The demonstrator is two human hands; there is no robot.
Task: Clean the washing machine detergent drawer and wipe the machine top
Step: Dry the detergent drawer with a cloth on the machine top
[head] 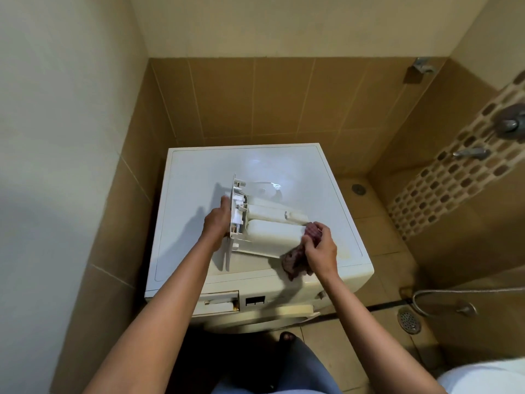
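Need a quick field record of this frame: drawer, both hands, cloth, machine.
drawer: out of the machine, resting on the machine top
left hand: grips the drawer's front panel
right hand: holds the cloth at the drawer's other end
cloth: reddish, bunched
drawer slot: open, at the machine's front left

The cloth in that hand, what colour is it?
Dark red with pale checks; the cloth shows best in the head view, held by the right hand.
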